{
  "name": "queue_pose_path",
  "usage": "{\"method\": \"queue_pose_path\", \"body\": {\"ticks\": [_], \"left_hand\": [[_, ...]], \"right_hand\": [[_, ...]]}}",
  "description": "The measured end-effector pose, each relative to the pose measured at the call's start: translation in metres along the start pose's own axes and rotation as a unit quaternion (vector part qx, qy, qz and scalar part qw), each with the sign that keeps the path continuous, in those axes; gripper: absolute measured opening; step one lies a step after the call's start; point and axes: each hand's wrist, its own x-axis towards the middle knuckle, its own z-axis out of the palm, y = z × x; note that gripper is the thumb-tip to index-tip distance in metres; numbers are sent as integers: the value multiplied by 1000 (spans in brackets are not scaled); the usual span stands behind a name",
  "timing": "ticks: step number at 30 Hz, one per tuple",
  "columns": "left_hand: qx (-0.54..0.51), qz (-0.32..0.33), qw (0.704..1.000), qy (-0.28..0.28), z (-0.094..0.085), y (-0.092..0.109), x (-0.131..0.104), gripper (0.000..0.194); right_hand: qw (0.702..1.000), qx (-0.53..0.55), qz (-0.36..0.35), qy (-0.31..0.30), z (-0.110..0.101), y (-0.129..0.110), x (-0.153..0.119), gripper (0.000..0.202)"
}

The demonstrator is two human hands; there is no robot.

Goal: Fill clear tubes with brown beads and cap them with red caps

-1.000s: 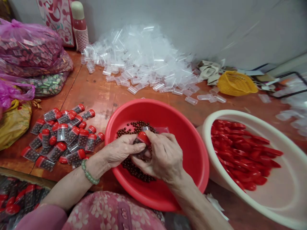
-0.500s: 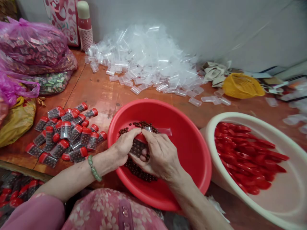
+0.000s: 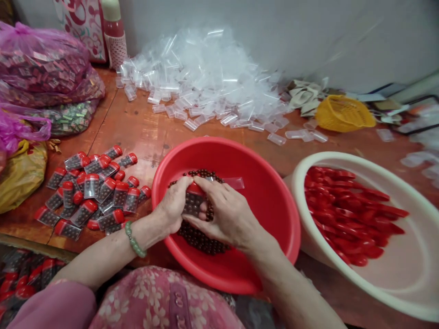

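Observation:
Both hands grip one small clear container (image 3: 192, 204) with a red cap, full of dark brown balls. My left hand (image 3: 171, 205) is closed around its left side, with the thumb at the cap. From the right, my right hand (image 3: 228, 214) wraps it, thumb and fingers near the cap and base. They are over a red basin (image 3: 270, 219), where loose brown balls (image 3: 206, 241) lie in a heap. Behind my right hand, a clear empty tube (image 3: 235, 183) rests in the basin.
Filled red-capped containers (image 3: 91, 187) lie piled on the table at left. A cream tub (image 3: 411, 265) of red plastic pieces (image 3: 346, 205) stands at right. Clear tubes (image 3: 206, 87) are heaped at the back. A yellow basket (image 3: 343, 114) and purple bags (image 3: 41, 68) flank them.
The view has shifted slightly. Both hands stay closed on the container above the basin, and more of its balls show between them now.

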Motion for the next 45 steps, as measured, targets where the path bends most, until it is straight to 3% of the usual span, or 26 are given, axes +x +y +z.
{"method": "queue_pose_path", "body": {"ticks": [2,3,4,5,7,10,13,15,16,18,21,25,28,31,36,45], "left_hand": [[50,69,995,-60,-10,12,-10,35],[92,136,983,-81,-18,18,-17,34],[146,202,965,-79,-27,25,-24,33],[212,255,943,-34,-39,31,-30,32],[380,307,868,86,-66,40,-40,33],[579,325,707,243,-108,44,-44,37],[666,371,570,306,-140,40,-36,37],[688,403,519,308,-150,37,-29,35],[690,416,509,303,-151,36,-27,34],[676,441,512,294,-145,35,-24,33],[631,470,555,269,-121,32,-25,29],[608,478,610,174,-84,17,-24,28],[618,478,605,155,-69,3,-16,28],[621,485,597,148,-66,-5,-10,26],[612,481,614,132,-67,-4,-7,25],[591,478,636,133,-66,-6,-3,22]], "right_hand": [[992,89,59,-66,-11,13,1,71],[983,127,101,-92,-16,21,1,72],[971,149,147,-119,-20,31,1,69],[958,152,192,-151,-23,41,0,61],[932,95,261,-232,-23,62,-1,41],[895,-10,292,-336,-13,85,0,23],[887,-44,295,-351,5,93,7,28],[883,-72,303,-351,17,92,12,36],[881,-85,307,-351,22,90,14,38],[877,-109,306,-353,30,87,16,35],[879,-141,283,-356,32,83,15,29],[891,-196,213,-350,28,86,11,20],[899,-232,140,-345,28,92,10,25],[904,-241,62,-347,34,97,9,29],[909,-203,-57,-358,45,89,8,33],[901,-66,-212,-374,52,5,-3,27]]}}
